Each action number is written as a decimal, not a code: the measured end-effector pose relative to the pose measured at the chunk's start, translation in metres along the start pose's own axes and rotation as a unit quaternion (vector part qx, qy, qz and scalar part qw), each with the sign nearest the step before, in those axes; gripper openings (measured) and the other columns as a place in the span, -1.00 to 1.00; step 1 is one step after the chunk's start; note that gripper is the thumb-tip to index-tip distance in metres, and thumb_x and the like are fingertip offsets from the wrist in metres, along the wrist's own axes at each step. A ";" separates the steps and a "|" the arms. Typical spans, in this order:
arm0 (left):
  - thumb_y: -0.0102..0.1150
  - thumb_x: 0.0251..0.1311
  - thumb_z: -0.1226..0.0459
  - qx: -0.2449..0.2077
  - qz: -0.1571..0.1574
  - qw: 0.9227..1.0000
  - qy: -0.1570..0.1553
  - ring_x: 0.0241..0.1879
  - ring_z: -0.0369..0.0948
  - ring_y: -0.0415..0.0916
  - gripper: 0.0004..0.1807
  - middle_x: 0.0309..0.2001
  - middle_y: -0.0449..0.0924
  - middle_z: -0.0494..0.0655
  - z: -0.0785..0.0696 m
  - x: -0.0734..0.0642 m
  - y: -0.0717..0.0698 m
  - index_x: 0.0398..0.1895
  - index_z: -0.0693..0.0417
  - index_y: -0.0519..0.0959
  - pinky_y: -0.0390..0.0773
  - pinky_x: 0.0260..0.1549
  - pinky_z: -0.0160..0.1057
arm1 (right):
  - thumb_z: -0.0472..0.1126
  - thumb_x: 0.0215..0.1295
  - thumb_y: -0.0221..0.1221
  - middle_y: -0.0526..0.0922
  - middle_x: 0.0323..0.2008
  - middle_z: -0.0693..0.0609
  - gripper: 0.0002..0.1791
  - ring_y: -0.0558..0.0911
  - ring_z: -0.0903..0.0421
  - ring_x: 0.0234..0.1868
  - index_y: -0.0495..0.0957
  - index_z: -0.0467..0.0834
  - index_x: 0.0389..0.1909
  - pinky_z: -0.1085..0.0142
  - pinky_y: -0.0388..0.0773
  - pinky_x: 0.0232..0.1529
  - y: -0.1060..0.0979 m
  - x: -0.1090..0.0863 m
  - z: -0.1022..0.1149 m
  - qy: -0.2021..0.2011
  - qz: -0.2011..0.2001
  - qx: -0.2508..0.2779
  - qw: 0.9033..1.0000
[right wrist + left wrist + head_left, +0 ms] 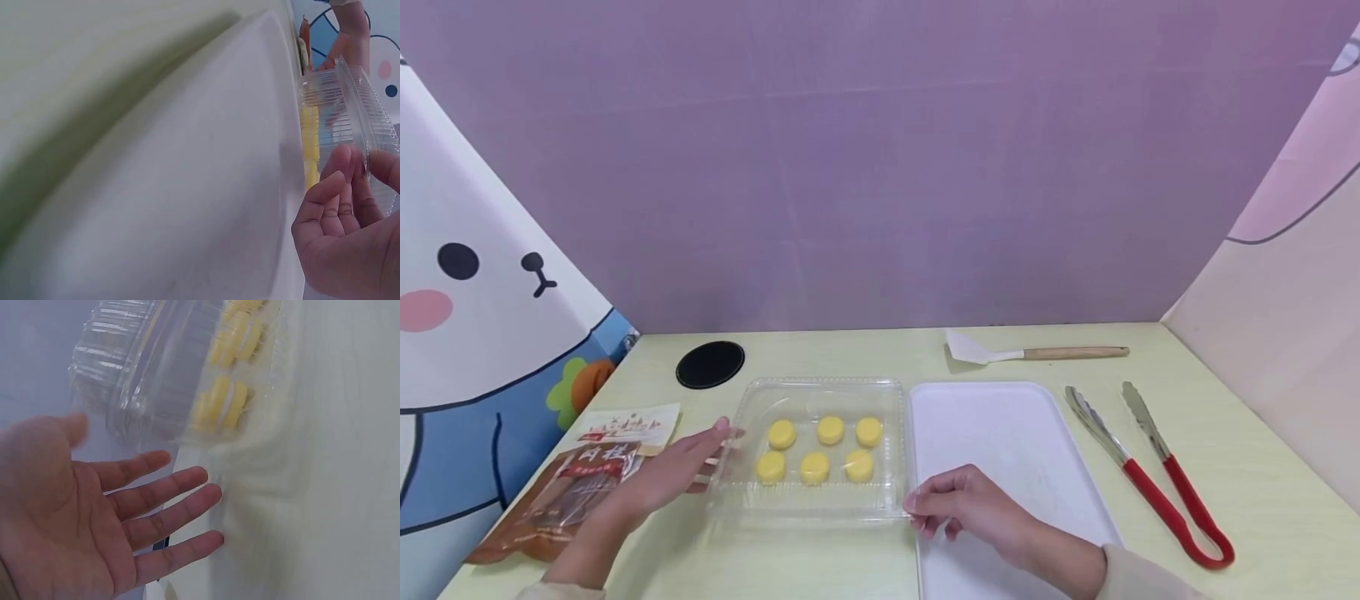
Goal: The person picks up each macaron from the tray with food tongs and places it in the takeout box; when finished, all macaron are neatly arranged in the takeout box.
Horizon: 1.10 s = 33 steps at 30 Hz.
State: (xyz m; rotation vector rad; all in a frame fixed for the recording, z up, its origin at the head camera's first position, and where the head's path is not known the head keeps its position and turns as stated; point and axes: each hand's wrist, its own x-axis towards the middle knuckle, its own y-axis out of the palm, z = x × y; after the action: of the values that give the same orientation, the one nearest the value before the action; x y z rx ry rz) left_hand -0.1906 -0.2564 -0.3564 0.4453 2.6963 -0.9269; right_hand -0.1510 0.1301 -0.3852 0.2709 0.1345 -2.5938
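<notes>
A clear plastic clamshell box (820,502) with several yellow macarons (814,468) inside stands at the middle of the table, its lid over them. At the box's near right corner, my right hand (973,510) pinches the rim between thumb and index finger, as the right wrist view also shows. My left hand (679,467) is beside the box's left side, fingers spread and fairly straight. In the left wrist view, the palm of the left hand (119,512) holds nothing, and its fingertips lie just below the lid's end.
A white tray (992,450) lies right of the box, under my right forearm. Farther right are red-handled tongs (1176,492), and a white spatula (1037,353) lies behind the tray. At left are a brown food packet (561,500) and a black disc (711,365). A purple wall stands behind.
</notes>
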 end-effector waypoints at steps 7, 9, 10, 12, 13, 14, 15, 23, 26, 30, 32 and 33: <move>-0.23 0.64 0.14 -0.005 0.007 1.000 -0.003 0.09 0.06 0.55 -0.49 0.23 0.51 0.28 0.009 -0.016 0.000 0.36 0.37 0.40 0.62 0.02 0.06 | -0.14 0.39 0.22 0.69 -0.45 0.11 -0.61 0.64 0.17 -0.40 0.64 -0.48 -0.14 0.36 0.41 -0.40 -0.001 -0.001 -0.002 -0.001 0.004 0.003 1.000; -0.19 0.63 0.17 -0.011 0.017 1.000 -0.005 0.06 0.01 0.55 -0.53 0.19 0.53 0.23 0.008 -0.021 0.000 0.34 0.36 0.40 0.62 0.01 0.06 | -0.14 0.40 0.22 0.69 -0.44 0.11 -0.61 0.64 0.17 -0.39 0.63 -0.48 -0.14 0.36 0.42 -0.40 -0.001 0.000 -0.002 -0.002 0.005 0.003 1.000; -0.17 0.61 0.19 -0.014 0.021 1.000 -0.006 0.04 -0.01 0.54 -0.54 0.17 0.54 0.21 0.008 -0.023 0.000 0.33 0.36 0.41 0.62 0.00 0.06 | -0.14 0.40 0.22 0.69 -0.44 0.11 -0.61 0.64 0.17 -0.39 0.63 -0.48 -0.14 0.36 0.42 -0.40 -0.001 0.000 -0.003 -0.002 0.006 0.003 1.000; -0.13 0.60 0.19 -0.017 0.035 0.999 -0.012 0.01 -0.04 0.53 -0.57 0.12 0.55 0.14 0.013 -0.023 -0.001 0.30 0.34 0.42 0.63 -0.01 0.07 | -0.14 0.40 0.22 0.68 -0.44 0.11 -0.60 0.64 0.17 -0.39 0.63 -0.48 -0.14 0.36 0.42 -0.40 -0.001 0.000 -0.003 -0.002 0.007 0.003 1.000; -0.12 0.59 0.19 -0.019 0.043 0.999 -0.016 -0.01 -0.05 0.54 -0.56 0.09 0.57 0.11 0.018 -0.022 -0.002 0.30 0.33 0.41 0.63 -0.03 0.07 | -0.14 0.40 0.22 0.68 -0.44 0.11 -0.60 0.64 0.17 -0.39 0.63 -0.48 -0.14 0.36 0.42 -0.40 -0.001 0.000 -0.004 -0.002 0.008 0.003 1.000; -0.10 0.58 0.15 -0.023 0.063 0.998 -0.019 -0.02 -0.07 0.55 -0.55 0.08 0.58 0.08 0.028 -0.017 -0.005 0.31 0.29 0.41 0.64 -0.03 0.03 | -0.13 0.40 0.22 0.68 -0.44 0.11 -0.60 0.63 0.16 -0.39 0.63 -0.48 -0.14 0.36 0.42 -0.40 -0.001 0.001 -0.004 -0.002 0.008 0.003 1.000; -0.08 0.57 0.13 -0.030 0.077 0.996 -0.015 -0.03 -0.07 0.56 -0.55 0.05 0.59 0.07 0.038 -0.013 -0.006 0.30 0.28 0.42 0.64 -0.05 0.03 | -0.13 0.40 0.22 0.68 -0.44 0.11 -0.60 0.63 0.16 -0.38 0.63 -0.48 -0.14 0.36 0.42 -0.40 -0.001 0.001 -0.004 -0.001 0.008 0.003 1.000; 0.01 0.53 -0.01 -0.122 0.187 0.975 -0.010 -0.09 0.03 0.59 -0.59 -0.06 0.64 0.15 0.124 0.030 -0.015 0.05 0.15 0.56 0.65 -0.12 -0.07 | -0.13 0.42 0.21 0.67 -0.44 0.11 -0.60 0.63 0.16 -0.38 0.63 -0.49 -0.14 0.35 0.43 -0.39 -0.002 0.001 -0.005 0.000 0.010 0.000 1.000; -0.02 0.55 0.02 -0.107 0.188 0.976 0.007 -0.14 -0.02 0.58 -0.58 -0.13 0.65 0.09 0.097 0.012 -0.012 0.00 0.21 0.60 0.64 -0.12 -0.10 | -0.13 0.42 0.20 0.67 -0.44 0.11 -0.59 0.63 0.16 -0.39 0.62 -0.49 -0.14 0.36 0.42 -0.40 -0.002 0.001 -0.005 0.001 0.012 0.001 1.000; -0.11 0.59 0.09 -0.093 0.196 0.976 0.030 -0.16 -0.11 0.58 -0.57 -0.15 0.68 -0.02 0.049 -0.021 -0.010 -0.05 0.27 0.63 0.63 -0.10 -0.18 | -0.13 0.42 0.20 0.68 -0.44 0.10 -0.59 0.63 0.16 -0.39 0.61 -0.50 -0.15 0.35 0.43 -0.39 -0.001 0.002 -0.004 0.006 0.017 0.004 1.000; -0.13 0.59 0.11 -0.105 0.201 0.974 0.031 -0.15 -0.12 0.59 -0.56 -0.15 0.69 -0.03 0.039 -0.028 -0.009 -0.06 0.29 0.63 0.63 -0.09 -0.21 | -0.12 0.42 0.20 0.68 -0.44 0.10 -0.58 0.63 0.16 -0.39 0.61 -0.50 -0.16 0.35 0.43 -0.39 -0.001 0.002 -0.004 0.008 0.019 0.005 1.000; -0.14 0.60 0.12 -0.110 0.200 0.973 0.031 -0.15 -0.12 0.59 -0.56 -0.14 0.69 -0.02 0.039 -0.029 -0.009 -0.06 0.30 0.63 0.63 -0.08 -0.21 | -0.12 0.41 0.20 0.69 -0.44 0.09 -0.58 0.64 0.16 -0.39 0.61 -0.50 -0.16 0.35 0.44 -0.39 -0.001 0.003 -0.003 0.009 0.020 0.004 1.000</move>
State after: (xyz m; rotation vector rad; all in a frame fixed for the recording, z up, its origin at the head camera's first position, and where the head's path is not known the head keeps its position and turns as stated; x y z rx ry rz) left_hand -0.1617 -0.2931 -0.3715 0.9350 2.5767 -0.5038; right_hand -0.1532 0.1304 -0.3890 0.2975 0.1229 -2.5534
